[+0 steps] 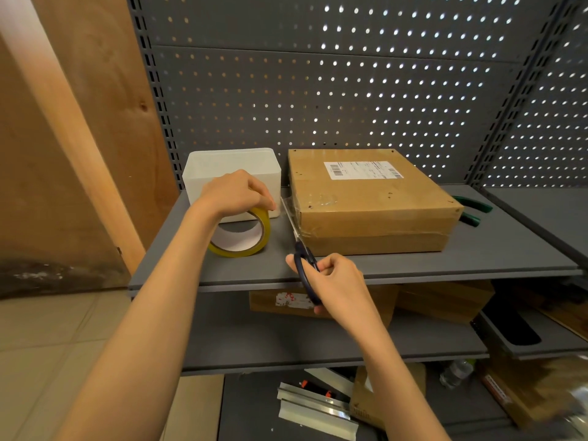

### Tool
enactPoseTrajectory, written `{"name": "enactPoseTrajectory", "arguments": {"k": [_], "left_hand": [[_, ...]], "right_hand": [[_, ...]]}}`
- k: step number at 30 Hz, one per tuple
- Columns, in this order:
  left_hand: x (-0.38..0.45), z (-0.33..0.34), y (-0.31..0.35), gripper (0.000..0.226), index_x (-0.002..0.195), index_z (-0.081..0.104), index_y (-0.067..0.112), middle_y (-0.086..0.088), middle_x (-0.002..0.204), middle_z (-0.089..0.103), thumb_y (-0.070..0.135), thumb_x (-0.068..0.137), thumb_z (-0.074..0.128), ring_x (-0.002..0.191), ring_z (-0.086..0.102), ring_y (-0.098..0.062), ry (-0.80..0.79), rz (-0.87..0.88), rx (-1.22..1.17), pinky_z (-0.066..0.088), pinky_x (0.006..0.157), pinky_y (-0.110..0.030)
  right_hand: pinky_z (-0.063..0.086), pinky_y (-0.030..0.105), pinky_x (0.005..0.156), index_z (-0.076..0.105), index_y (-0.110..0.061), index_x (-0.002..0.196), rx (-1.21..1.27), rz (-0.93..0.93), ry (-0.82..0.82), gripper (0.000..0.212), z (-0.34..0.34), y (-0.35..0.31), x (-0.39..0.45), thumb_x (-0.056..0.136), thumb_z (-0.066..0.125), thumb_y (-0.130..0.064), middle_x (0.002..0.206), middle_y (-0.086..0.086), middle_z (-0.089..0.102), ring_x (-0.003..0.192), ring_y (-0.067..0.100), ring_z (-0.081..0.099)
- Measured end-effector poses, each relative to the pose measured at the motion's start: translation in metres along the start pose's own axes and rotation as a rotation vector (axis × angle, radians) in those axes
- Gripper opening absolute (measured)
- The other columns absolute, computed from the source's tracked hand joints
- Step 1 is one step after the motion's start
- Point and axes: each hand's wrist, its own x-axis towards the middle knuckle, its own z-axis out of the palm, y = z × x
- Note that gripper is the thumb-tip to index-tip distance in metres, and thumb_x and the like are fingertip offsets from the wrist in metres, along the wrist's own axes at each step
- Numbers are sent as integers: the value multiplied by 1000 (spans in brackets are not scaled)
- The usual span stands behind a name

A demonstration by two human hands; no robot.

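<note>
A: Both hands are busy. The left hand [235,194] is curled over the top of the tape roll [237,253], gripping it where it stands on edge on the shelf [477,249]. The right hand [334,281] has its fingers through the scissors [302,262] handles.

B: And the bit to cut?

A: A clear strip [288,206] runs from the roll rightwards to the near left corner of the box [366,198]. It sits between the 2 hands, just ahead of the right one.

B: How do the scissors lie to it?

A: Their long axis points away from the right hand, up and a little left, so the blades cross the strip nearly square. The tips look to be right at it. I can't tell how far the blades are parted.

B: So the right hand does the work?

A: I'd say so. The left only has to keep the strip taut. If it slackens, the tape may fold on itself.

B: Anything else close?

A: A white bin [222,163] behind the left hand, and pliers [471,211] far right, beyond the box.
</note>
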Motion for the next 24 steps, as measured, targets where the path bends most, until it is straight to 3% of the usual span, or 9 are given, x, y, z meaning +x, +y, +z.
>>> {"name": "enactPoseTrajectory", "arguments": {"k": [9, 24], "left_hand": [[-1, -1, 2, 10, 77, 73, 33, 7, 91, 70, 38, 81, 66, 96, 57, -16, 4, -5, 2, 49, 90, -42], [1, 2, 3, 11, 77, 73, 33, 8, 88, 70, 40, 81, 66, 93, 58, -14, 12, -12, 37, 50, 87, -40]], "right_hand": [[51, 19, 47, 49, -18, 82, 25, -12, 17, 30, 4, 3, 6, 83, 64, -44, 78, 0, 58, 60, 10, 60], [43, 18, 39, 47, -16, 77, 44, -16, 14, 30, 4, 12, 10, 84, 66, -38, 71, 6, 57, 46, 9, 56]]}}
